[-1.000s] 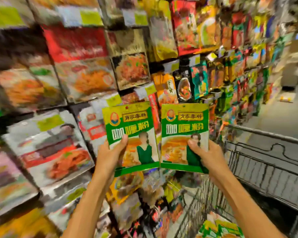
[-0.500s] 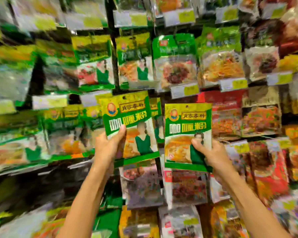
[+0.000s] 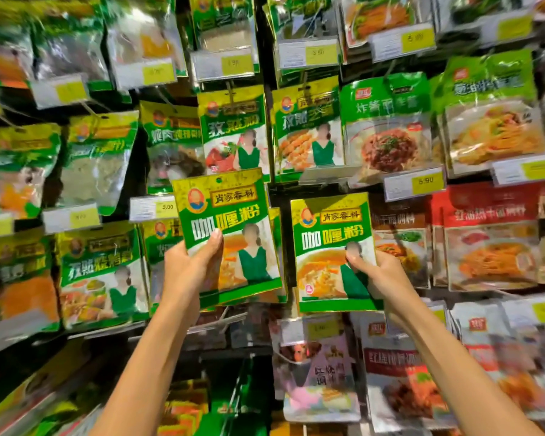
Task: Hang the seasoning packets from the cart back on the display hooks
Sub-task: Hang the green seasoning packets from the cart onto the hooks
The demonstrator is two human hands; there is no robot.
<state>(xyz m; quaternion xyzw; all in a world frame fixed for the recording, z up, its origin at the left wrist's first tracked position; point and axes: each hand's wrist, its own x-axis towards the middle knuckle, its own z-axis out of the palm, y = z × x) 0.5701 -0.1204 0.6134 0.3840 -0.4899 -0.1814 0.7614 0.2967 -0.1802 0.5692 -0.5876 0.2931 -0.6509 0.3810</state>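
The left hand (image 3: 189,269) grips a green-and-yellow curry powder packet (image 3: 230,221) by its lower left corner, thumb pressed across the front and fingers tucked behind. The packet is held up before the display with its top tipped a little toward eleven o'clock. At three o'clock from it, just beside but not touching, a second curry powder packet (image 3: 331,237) stands nearly upright, pinched at its lower right edge by the right hand (image 3: 381,275), thumb on the front. Both packets carry a round portrait logo, the banner 肖家香料 and the large characters 咖喱粉 over a picture of yellow curry. Behind them the display wall is hung close with packets. At twelve o'clock from the left-hand packet hangs a same-brand cumin powder packet (image 3: 233,130) marked 孜然粉, and a sister packet (image 3: 307,130) hangs at its three o'clock side, its characters too smeared to read with confidence. Further toward two o'clock hangs a green noodle-sauce packet (image 3: 387,127) that seems to begin 炸酱. Red packets (image 3: 488,234) fill the three o'clock side. Yellow price tags read 3.00 (image 3: 167,207) at nine o'clock of the left-hand packet, 5.90 (image 3: 427,181) above the red ones, and 3.50 (image 3: 318,52) near the top — the rest are blurred.
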